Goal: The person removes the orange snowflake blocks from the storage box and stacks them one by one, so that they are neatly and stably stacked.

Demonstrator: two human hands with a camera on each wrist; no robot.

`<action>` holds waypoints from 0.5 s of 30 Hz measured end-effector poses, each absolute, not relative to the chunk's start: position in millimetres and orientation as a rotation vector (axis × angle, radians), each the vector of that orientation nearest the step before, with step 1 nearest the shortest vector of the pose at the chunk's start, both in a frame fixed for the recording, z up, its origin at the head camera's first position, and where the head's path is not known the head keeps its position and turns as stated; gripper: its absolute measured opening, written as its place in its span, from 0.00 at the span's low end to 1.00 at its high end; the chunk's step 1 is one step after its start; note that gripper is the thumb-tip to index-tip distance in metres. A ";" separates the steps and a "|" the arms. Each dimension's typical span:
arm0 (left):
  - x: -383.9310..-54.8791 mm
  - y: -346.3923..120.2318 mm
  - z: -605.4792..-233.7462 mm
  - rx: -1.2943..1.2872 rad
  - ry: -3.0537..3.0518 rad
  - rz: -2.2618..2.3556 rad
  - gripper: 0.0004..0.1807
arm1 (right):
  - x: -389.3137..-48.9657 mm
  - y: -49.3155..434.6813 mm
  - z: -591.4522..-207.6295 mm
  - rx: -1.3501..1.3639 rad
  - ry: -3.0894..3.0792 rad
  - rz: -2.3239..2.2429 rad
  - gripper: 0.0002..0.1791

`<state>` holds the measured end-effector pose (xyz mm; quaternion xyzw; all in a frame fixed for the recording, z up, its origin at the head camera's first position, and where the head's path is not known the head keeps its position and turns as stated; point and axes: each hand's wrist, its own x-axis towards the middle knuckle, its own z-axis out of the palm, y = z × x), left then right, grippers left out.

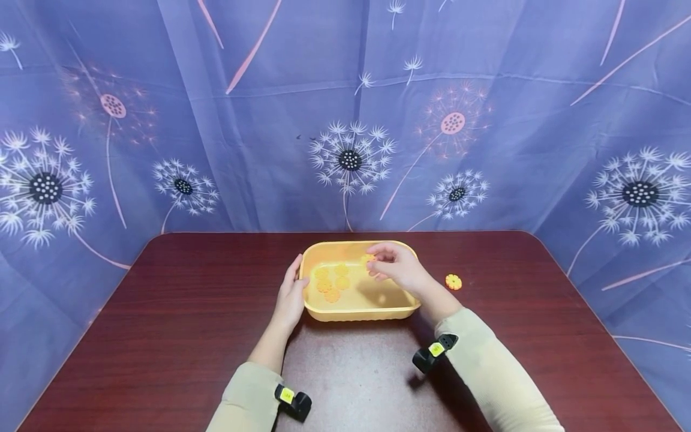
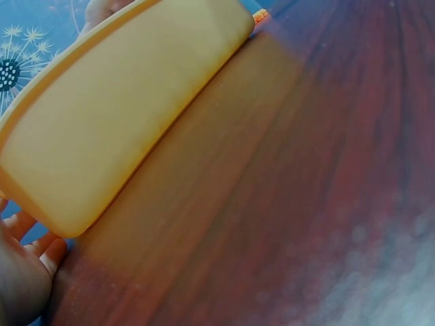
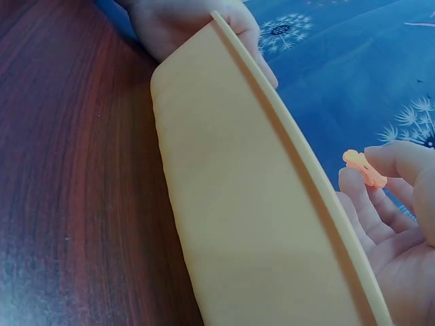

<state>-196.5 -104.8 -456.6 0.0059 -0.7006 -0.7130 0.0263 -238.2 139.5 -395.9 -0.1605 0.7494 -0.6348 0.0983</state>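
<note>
A yellow plastic basin stands on the table, with several orange-yellow flower-shaped pieces lying in its left part. My left hand grips the basin's left end, thumb over the rim and fingers along the outside. Above the basin's right side, my right hand pinches one flower-shaped piece between thumb and fingers. That piece is partly covered by the fingers in the head view. Another flower-shaped piece lies on the table to the right of the basin, beside the right forearm.
The dark red wooden table has rounded far corners. A blue curtain printed with dandelions hangs behind it and on both sides. Each forearm wears a black wrist camera over a pale sleeve.
</note>
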 end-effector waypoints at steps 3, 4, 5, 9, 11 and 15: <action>-196.6 -105.0 -456.7 0.028 -2.170 -2.198 0.31 | -236.5 143.9 -393.8 -0.473 2.221 -1.901 0.20; -196.5 -105.1 -456.8 0.029 -2.173 -2.196 0.31 | -236.0 145.4 -393.3 -0.472 2.223 -1.908 0.20; -196.4 -105.1 -457.0 0.033 -2.175 -2.194 0.31 | -235.3 146.8 -392.4 -0.466 2.223 -1.914 0.20; -196.2 -105.0 -457.1 0.040 -2.185 -2.185 0.31 | -234.5 153.4 -391.9 -0.446 2.217 -1.936 0.20; -196.2 -104.9 -457.3 0.040 -2.189 -2.179 0.31 | -234.3 156.7 -392.2 -0.431 2.211 -1.947 0.20; -196.4 -104.8 -457.2 0.036 -2.190 -2.174 0.31 | -233.3 162.4 -392.4 -0.391 2.180 -1.997 0.21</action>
